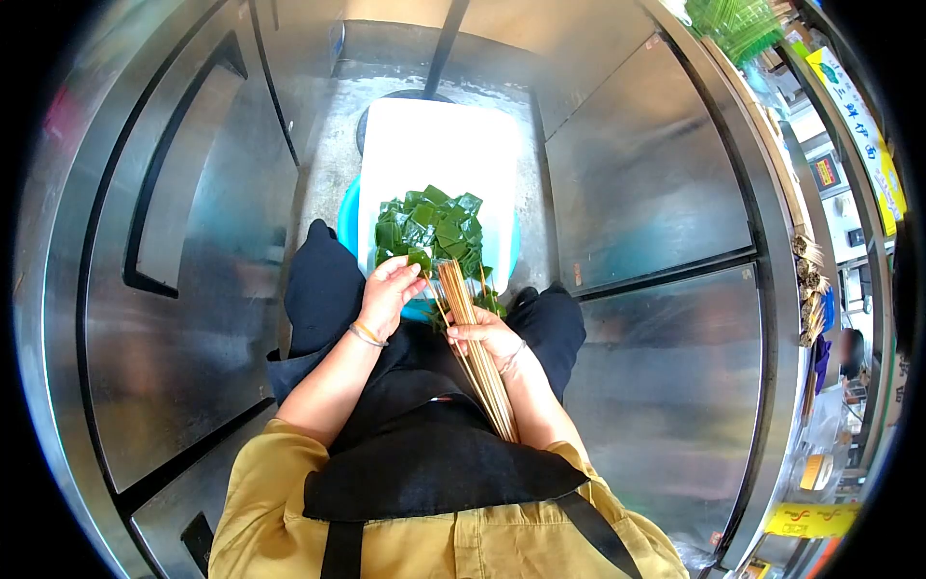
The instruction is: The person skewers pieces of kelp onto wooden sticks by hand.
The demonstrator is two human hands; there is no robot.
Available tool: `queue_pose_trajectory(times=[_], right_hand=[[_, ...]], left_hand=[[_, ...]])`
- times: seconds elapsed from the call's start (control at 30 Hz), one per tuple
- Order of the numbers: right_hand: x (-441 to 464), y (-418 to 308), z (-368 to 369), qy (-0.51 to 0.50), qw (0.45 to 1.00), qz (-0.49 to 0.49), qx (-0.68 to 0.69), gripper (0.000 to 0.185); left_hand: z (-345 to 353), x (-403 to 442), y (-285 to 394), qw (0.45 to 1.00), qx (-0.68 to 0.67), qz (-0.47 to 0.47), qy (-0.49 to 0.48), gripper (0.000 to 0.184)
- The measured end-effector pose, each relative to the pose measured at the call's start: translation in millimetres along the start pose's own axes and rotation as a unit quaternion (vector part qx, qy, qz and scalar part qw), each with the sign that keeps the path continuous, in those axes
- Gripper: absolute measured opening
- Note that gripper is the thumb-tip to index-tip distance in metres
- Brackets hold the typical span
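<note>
My left hand [388, 295] is closed, pinching a glossy dark green kelp piece [420, 259] between thumb and fingers. My right hand [490, 340] is wrapped round a bundle of bamboo skewers [494, 394] that slants up from my forearm toward the pile. One or two skewers stand slightly apart from the bundle, their tips close to my left fingers. Just beyond both hands, a heap of square-cut kelp [429, 227] lies on the near part of a white board [439, 140]. More green pieces show below the board's near edge, partly hidden by the skewers.
Under the board a turquoise basin [348, 214] shows at the sides, between my knees. Stainless steel cabinet doors [646, 145] stand close on the right, with a steel unit [207, 241] on the left. A counter with packages [815, 519] runs along the far right.
</note>
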State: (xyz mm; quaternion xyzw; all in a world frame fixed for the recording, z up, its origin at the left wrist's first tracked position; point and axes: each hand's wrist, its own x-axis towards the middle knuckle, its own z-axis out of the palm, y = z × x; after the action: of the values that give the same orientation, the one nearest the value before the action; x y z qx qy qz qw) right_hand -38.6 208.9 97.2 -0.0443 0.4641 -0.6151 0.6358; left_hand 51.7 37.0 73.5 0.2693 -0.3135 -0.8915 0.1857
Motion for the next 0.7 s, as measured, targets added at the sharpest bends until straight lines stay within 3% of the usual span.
queue_pose_trajectory(times=[0.53, 0.7], right_hand=[[1, 3, 0, 0.022, 0.999, -0.022, -0.007, 0.025], [1, -1, 3, 0.020, 0.999, -0.022, -0.035, 0.026]], left_hand=[[-1, -3, -2, 0.998, 0.040, -0.040, -0.033, 0.009], [1, 0, -2, 0.998, 0.063, -0.002, 0.031, 0.012]])
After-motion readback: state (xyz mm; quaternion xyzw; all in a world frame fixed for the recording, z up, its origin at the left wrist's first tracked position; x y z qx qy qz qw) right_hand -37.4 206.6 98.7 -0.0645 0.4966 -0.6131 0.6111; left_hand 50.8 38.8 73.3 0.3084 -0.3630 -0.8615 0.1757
